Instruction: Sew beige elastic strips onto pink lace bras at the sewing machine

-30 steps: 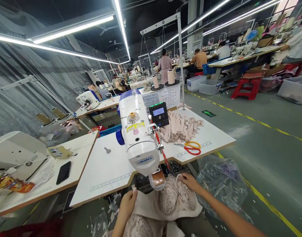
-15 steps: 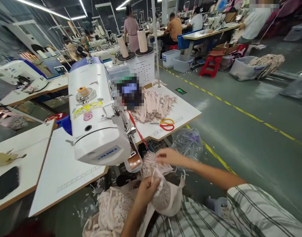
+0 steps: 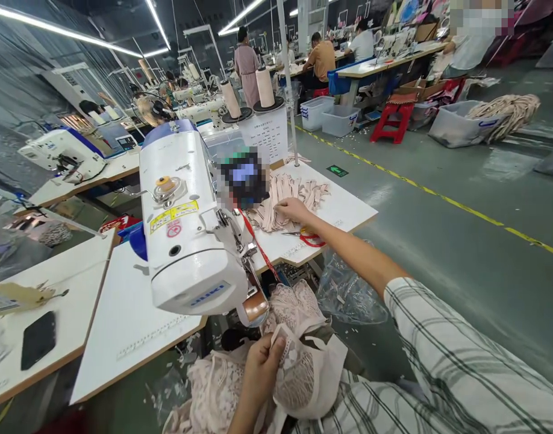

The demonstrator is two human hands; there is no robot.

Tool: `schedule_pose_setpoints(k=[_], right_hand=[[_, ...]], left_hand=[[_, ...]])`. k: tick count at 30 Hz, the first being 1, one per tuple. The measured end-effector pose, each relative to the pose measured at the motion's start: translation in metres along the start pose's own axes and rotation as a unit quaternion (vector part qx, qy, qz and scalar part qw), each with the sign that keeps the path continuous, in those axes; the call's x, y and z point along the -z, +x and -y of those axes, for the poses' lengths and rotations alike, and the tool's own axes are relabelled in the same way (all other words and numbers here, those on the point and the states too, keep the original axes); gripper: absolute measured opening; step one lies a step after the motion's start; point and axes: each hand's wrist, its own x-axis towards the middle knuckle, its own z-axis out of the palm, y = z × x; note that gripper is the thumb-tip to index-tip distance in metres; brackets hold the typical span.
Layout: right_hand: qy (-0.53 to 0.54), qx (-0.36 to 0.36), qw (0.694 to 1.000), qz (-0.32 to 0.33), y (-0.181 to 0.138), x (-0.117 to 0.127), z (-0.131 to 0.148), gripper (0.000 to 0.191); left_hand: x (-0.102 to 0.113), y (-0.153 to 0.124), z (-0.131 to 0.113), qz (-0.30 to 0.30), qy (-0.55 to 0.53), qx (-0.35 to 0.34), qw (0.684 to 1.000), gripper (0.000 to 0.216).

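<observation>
Between the thumb and fingers of my left hand (image 3: pixel 264 364) is the edge of a beige lace bra (image 3: pixel 299 377), which hangs over my lap. My right hand (image 3: pixel 294 210) is stretched out to the pile of beige straps (image 3: pixel 276 202) on the table's right part. Its fingers are pressed together at the pile; whether a strap is between them I cannot make out. Just below that wrist lie scissors (image 3: pixel 311 240) with red and orange handles, partly covered by my arm. More beige lace (image 3: pixel 222 386) is heaped left of my left hand.
A white sewing machine (image 3: pixel 190 241) stands left of my hands, with thread cones (image 3: pixel 265 88) behind it. A dark phone (image 3: pixel 38 340) rests on the left table. A clear plastic bag (image 3: pixel 349 289) hangs below the table edge. Co-workers sit and stand farther back.
My right hand has left the lace near my left hand and moved up and forward to the strap pile. My left hand still grips the bra. The view has shifted slightly.
</observation>
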Motion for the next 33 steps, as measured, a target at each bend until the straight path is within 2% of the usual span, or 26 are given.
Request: schedule_pose_setpoints(k=[7,11,14,17,20,24,26,29,33], right_hand=[[-0.056,-0.033,0.994,0.084,-0.022,0.029,-0.002,0.031],[-0.100,-0.041,0.990,0.086,-0.020,0.031,0.012,0.031],[-0.130,-0.066,0.988,0.049,-0.011,0.019,0.021,0.036],[-0.148,-0.096,0.983,0.048,-0.002,0.002,0.021,0.036],[-0.155,-0.097,0.982,0.046,0.005,-0.016,0.014,0.031],[-0.132,-0.058,0.989,-0.024,0.025,-0.049,0.012,0.047],[-0.106,-0.065,0.991,-0.042,0.037,-0.067,0.017,0.049],[-0.087,-0.090,0.992,-0.021,0.051,-0.087,0.023,0.038],[-0.019,-0.083,0.994,-0.066,0.060,-0.094,0.008,0.024]], left_hand=[[-0.003,0.006,0.029,-0.034,0.014,-0.004,0.999,0.071],[-0.008,0.005,0.023,-0.032,0.009,-0.006,0.999,0.070],[-0.009,-0.001,0.003,-0.017,0.010,-0.021,1.000,0.072],[-0.005,-0.005,-0.011,-0.040,0.007,-0.043,0.998,0.069],[0.003,-0.004,-0.010,-0.074,-0.019,-0.005,0.997,0.062],[0.013,-0.002,0.001,-0.090,-0.061,0.024,0.994,0.047],[0.016,-0.002,0.002,-0.084,-0.075,0.030,0.993,0.043],[0.018,-0.005,0.000,-0.076,-0.081,0.028,0.993,0.040],[0.021,-0.008,-0.001,-0.071,-0.074,0.019,0.995,0.039]])
